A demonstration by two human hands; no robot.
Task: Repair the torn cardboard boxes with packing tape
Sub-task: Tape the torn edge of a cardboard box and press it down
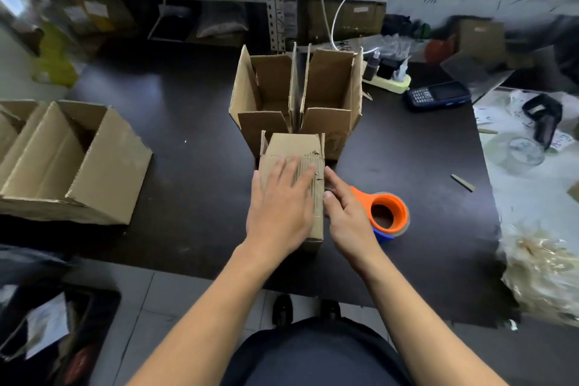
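At frame centre, the left hand (279, 207) presses flat on a small torn brown cardboard box (300, 147); the right hand (347, 213), fingers relaxed, touches its edge beside an orange tape dispenser (390, 213).

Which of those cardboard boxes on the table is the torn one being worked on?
The small box nearest the person, under the left hand. Its top skin is ripped, baring ridged corrugation. The tall open boxes behind it and the big box at left are untouched.

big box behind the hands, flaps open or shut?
Open. The big box has its top flaps standing up, and its inside shows.
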